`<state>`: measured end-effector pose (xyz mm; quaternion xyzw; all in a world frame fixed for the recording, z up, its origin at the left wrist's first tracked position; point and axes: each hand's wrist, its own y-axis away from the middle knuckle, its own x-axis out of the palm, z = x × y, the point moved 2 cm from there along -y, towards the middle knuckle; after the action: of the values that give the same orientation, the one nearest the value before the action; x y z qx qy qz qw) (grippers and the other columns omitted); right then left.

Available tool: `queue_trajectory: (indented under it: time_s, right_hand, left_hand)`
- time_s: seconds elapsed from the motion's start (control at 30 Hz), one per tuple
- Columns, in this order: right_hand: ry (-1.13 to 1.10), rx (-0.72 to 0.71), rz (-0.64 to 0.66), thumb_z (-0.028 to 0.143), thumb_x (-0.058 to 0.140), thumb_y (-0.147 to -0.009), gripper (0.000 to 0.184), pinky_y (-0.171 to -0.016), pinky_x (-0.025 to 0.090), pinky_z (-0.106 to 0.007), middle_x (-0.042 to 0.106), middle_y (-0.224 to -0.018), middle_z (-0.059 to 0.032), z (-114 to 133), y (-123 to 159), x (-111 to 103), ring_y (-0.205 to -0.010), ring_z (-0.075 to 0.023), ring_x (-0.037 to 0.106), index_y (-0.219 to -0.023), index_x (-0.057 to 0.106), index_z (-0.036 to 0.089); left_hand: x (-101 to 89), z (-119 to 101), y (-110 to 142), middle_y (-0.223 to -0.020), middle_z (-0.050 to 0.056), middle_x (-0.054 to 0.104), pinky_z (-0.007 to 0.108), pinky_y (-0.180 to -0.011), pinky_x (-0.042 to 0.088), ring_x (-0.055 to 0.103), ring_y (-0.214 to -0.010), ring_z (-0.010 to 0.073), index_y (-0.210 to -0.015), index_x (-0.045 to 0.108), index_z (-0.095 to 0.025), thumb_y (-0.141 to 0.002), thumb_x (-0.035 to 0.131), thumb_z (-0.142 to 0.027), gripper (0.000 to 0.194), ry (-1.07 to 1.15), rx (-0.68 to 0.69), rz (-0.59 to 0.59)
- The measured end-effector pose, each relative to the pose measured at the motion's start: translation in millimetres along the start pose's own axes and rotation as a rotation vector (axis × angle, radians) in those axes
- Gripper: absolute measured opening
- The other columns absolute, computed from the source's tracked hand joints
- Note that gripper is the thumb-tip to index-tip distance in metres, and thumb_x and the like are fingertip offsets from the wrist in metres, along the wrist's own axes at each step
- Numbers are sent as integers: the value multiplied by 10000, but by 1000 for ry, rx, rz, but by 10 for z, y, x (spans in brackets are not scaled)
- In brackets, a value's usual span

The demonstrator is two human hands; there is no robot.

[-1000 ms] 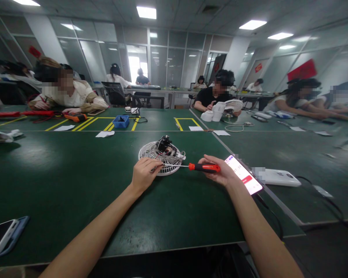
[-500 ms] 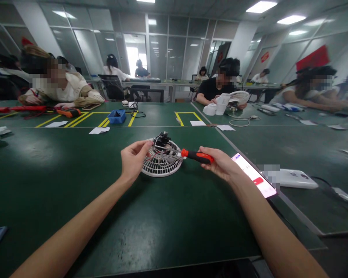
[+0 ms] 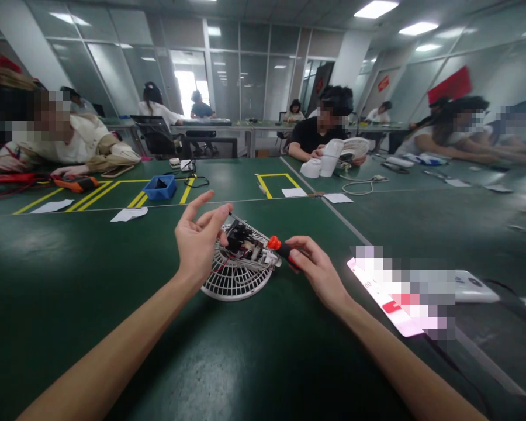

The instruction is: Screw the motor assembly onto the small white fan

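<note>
Right grip: clamped on the screwdriver (image 3: pixel 273 242) by its handle, with the fingers (image 3: pixel 304 245) closed.
Left grip (image 3: pixel 227 223): held by the shaft's tip; whether it is closed there cannot be told. One finger has been raised since the earlier frame.
Screwdriver: held over the motor (image 3: pixel 236 235), shaft now tilted more steeply up to the left.
Motor: seated on the grille (image 3: pixel 239 285).
Grille: laid on the bench (image 3: pixel 166 362).

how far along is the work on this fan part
The mechanism looks already exposed on the white grille. In hand is a screwdriver, held by the right hand, its shaft reaching toward the left hand. Work probably remains, as the mechanism has no cover; how much is unclear.
</note>
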<state>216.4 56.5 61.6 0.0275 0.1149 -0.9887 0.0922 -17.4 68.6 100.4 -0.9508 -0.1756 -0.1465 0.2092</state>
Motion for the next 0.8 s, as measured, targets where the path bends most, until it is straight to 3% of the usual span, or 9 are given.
queue_trajectory:
  time_s: [0.07, 0.2, 0.47, 0.67, 0.8]
  right_hand:
    - [148, -65, -9, 355, 824, -766, 385, -800, 522, -292, 625, -1051, -8, 60, 55, -45, -924, -190, 610, -1057, 590, 258]
    - [253, -80, 17, 355, 732, -860, 220, -753, 523, -306, 609, -917, 12, 180, 100, -150, -810, -180, 600, -971, 567, 262]
    - [459, -158, -3, 423, 650, -935, 182, -751, 495, -348, 689, -928, -38, 216, 47, -364, -827, -237, 620, -1012, 701, 267]
    - [381, -69, 98, 480, 555, -990, 294, -663, 479, -317, 703, -839, -36, 225, 56, -462, -748, -222, 649, -1068, 708, 241]
    - [373, -92, 52, 463, 712, -881, 251, -666, 477, -304, 697, -906, -27, 260, 57, -495, -793, -218, 649, -1006, 672, 250]
  left_hand:
    - [76, -20, 8, -941, 47, 779, 159, -336, 366, 479, -355, 17, -1124, 655, -202, -734, 859, -367, 470, -12, 16, 25]
    - [157, -52, -1, -900, 46, 781, 158, -298, 343, 480, -342, 26, -1036, 670, -187, -743, 849, -391, 400, -69, 74, 49]
    - [129, 87, 55, -815, 29, 774, 154, -293, 370, 494, -320, 39, -992, 669, -187, -744, 841, -391, 365, -57, 30, 86]
    - [180, 72, 66, -704, -21, 723, 141, -269, 315, 442, -295, 24, -958, 687, -187, -719, 863, -359, 343, -84, 37, 97]
    - [228, 56, 99, -690, -20, 717, 138, -274, 308, 438, -302, 21, -939, 690, -185, -719, 862, -371, 335, -80, 21, 139]
